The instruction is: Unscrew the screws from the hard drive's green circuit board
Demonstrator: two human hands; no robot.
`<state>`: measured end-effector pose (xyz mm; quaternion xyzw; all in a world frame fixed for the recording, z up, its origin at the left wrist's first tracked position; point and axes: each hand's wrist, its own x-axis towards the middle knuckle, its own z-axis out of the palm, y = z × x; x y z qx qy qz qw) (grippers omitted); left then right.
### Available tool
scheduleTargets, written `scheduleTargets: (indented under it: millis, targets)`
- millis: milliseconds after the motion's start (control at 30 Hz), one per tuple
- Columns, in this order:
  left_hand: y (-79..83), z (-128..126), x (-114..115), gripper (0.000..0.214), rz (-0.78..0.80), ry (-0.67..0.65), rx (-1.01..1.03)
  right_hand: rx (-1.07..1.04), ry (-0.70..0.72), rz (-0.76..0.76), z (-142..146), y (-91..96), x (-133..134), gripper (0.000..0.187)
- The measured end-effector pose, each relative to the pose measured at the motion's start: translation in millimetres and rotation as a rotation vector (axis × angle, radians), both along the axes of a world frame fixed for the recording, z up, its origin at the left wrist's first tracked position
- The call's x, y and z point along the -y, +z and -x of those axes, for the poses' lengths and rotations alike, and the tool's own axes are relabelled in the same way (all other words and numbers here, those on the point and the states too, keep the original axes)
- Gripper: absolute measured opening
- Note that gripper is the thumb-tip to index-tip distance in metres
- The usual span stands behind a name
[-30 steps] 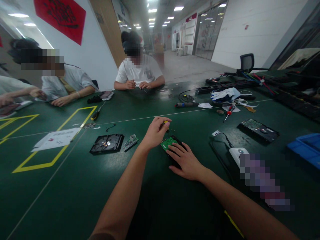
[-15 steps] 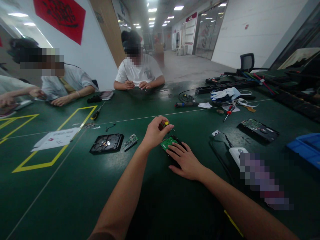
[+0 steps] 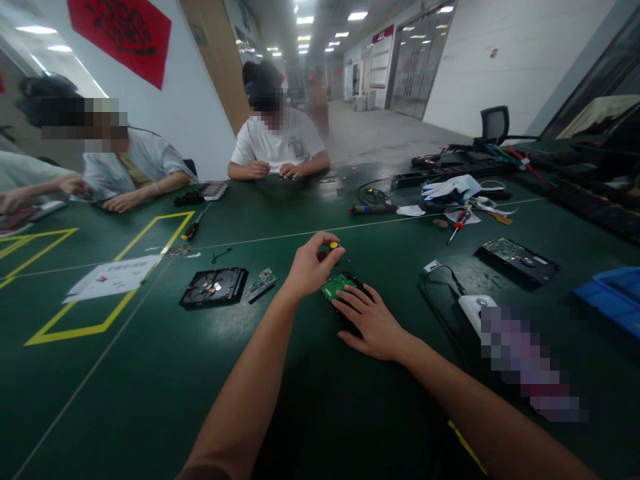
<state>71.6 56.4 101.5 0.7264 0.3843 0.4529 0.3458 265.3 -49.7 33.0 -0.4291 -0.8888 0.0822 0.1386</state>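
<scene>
While a black drive casing [image 3: 213,287] lies well left of the central drive [image 3: 346,278], with a loose circuit board [image 3: 262,285] between them, just beside the casing, the left hand [image 3: 314,263] hangs over the central drive's far left end. Its fingers are curled, thumb and fingertips pinching a yellow-topped tool [image 3: 334,247], probably a screwdriver, whose tip is hidden. The central drive lies flat, its green board [image 3: 332,288] facing up under the right hand [image 3: 371,323], which rests fingers spread and grips nothing. Well right of the central drive sits another drive [image 3: 517,260], untouched, board showing. Judging by how things lie, the casing and loose board seem already apart, whereas the central drive has its board in place, so work there looks unfinished; any fasteners are too small to make out. Compared with 1.0 s ago, the yellow top, then mostly covered by fingers, shows plainly; the right hand and central drive stay put.
</scene>
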Motion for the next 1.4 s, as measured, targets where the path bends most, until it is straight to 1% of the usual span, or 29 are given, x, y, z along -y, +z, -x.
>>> scheduleTargets:
  millis: [67, 167, 333, 533, 700, 767, 867, 1000, 1067, 1233, 1400]
  targets:
    - [0.4, 0.2, 0.4, 0.024, 0.033, -0.037, 0.034, 0.001, 0.002, -0.002, 0.1, -0.6, -0.2, 0.065]
    - [2.0, 0.9, 1.5, 0.024, 0.06, -0.1, 0.031, -0.002, 0.0, -0.009, 0.0, -2.1, -0.1, 0.065]
    - [1.0, 3.6, -0.5, 0.031, -0.065, -0.116, -0.005, -0.011, 0.001, -0.013, -0.3, -2.9, 0.2, 0.065]
    - [-1.0, 4.6, -1.6, 0.032, -0.078, -0.066, -0.049, -0.009, 0.007, -0.009, 0.5, -0.7, -0.1, 0.065]
    - [-0.7, 3.2, -2.2, 0.02, -0.153, 0.019, -0.099, -0.006, -0.003, -0.009, 0.3, -1.6, 0.2, 0.065]
    - [-0.5, 2.7, -2.6, 0.019, -0.165, 0.036, -0.106, -0.004, -0.001, -0.009, 0.0, -2.6, 0.1, 0.066]
    - [1.3, 2.5, -1.7, 0.019, -0.151, 0.013, -0.116, -0.004, 0.004, -0.006, -0.6, -3.2, -0.4, 0.066]
    - [4.9, 3.3, 1.7, 0.021, -0.097, -0.068, -0.106, -0.009, -0.001, -0.002, -0.6, -1.9, -0.5, 0.065]
    - [5.8, 3.6, 2.7, 0.024, -0.064, -0.089, -0.082, -0.008, 0.002, -0.002, -0.5, -1.4, -0.5, 0.065]
    - [5.9, 3.2, 2.3, 0.028, 0.017, -0.118, -0.035, -0.008, 0.002, -0.004, -0.2, -2.7, -0.7, 0.066]
    - [4.1, 3.2, 0.2, 0.029, 0.021, -0.12, -0.057, -0.008, -0.001, -0.004, -0.1, -1.7, -0.3, 0.065]
